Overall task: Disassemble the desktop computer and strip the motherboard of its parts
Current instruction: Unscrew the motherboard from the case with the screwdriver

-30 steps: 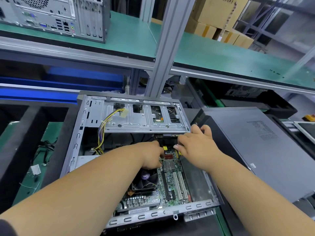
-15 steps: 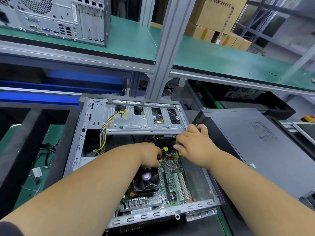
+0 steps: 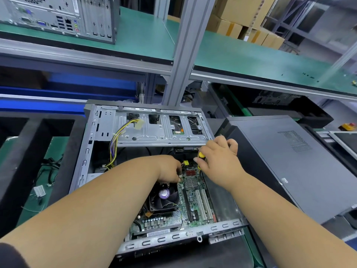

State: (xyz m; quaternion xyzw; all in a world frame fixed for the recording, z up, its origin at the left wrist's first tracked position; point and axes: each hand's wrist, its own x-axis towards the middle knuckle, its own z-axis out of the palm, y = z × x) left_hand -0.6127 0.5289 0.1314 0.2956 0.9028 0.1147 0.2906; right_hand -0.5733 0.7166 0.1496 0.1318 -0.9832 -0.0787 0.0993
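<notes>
We reach both hands into one open computer case (image 3: 90, 151) lying on the counter. Our right hand (image 3: 218, 161) grips a yellow-handled screwdriver (image 3: 201, 156); our left hand (image 3: 170, 169) pinches something small at the motherboard (image 3: 195, 200), still mounted inside. Next likely calls for loosening fasteners. One fan (image 3: 164, 196) and two white slots (image 3: 202, 204) are visible.

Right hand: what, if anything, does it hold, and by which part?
The right hand grips a yellow-and-black-handled tool, probably a screwdriver, by its handle.
</notes>
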